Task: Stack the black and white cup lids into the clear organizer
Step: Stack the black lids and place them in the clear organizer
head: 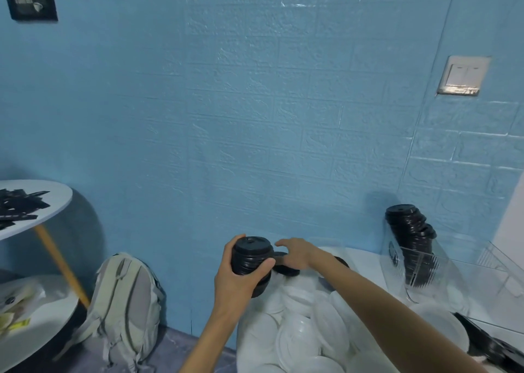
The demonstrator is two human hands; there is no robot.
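At the far left I see a round white side table [56,202] with dark flat pieces [19,205] on it, and a pale backpack [127,296] slumped on the floor against the blue wall [226,103]. My left hand [238,282] has its fingers and thumb curled round a short stack of black lids [252,262], held upright above the bench [368,262]. Just right of it, my right hand [295,255] reaches over a loose black lid [283,263]; whether its fingers grip that lid I cannot tell. Below both hands lies a heap of white lids [306,330]. Further right, the clear organizer [431,262] stands on the bench with a leaning column of black lids [411,239] inside. A light switch [462,76] sits high on the wall
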